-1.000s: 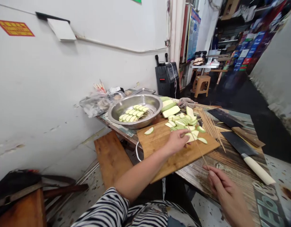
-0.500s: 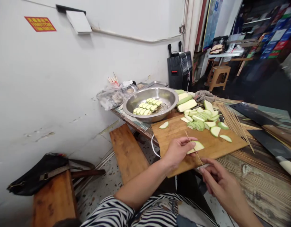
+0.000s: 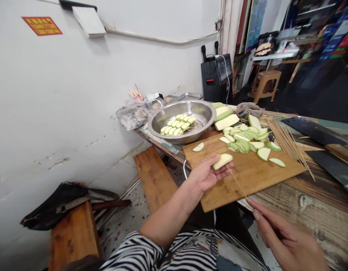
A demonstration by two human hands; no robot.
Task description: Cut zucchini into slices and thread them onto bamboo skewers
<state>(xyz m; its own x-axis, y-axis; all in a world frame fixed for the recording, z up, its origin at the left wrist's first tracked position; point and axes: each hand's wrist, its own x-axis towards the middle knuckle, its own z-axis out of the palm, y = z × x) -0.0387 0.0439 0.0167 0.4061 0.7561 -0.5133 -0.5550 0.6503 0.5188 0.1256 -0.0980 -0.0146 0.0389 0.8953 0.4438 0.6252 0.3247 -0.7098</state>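
Note:
My left hand is closed on a pale green-edged zucchini slice, held above the left part of the wooden cutting board. A thin bamboo skewer runs from the slice's lower edge down to my right hand, which pinches its near end beyond the board's front edge. Whether the tip has entered the slice cannot be made out. On the board lies a heap of cut zucchini slices, and one lone slice rests at the left edge.
A steel basin holds skewered slices. Behind the board are peeled zucchini pieces. Loose skewers and two cleavers lie on the right. A wooden bench stands left, and a black speaker stands behind.
My left hand has turned, bringing the slice up and left with its face showing. My right hand has drawn right and down with the skewer, showing more of its length. The view shifted slightly.

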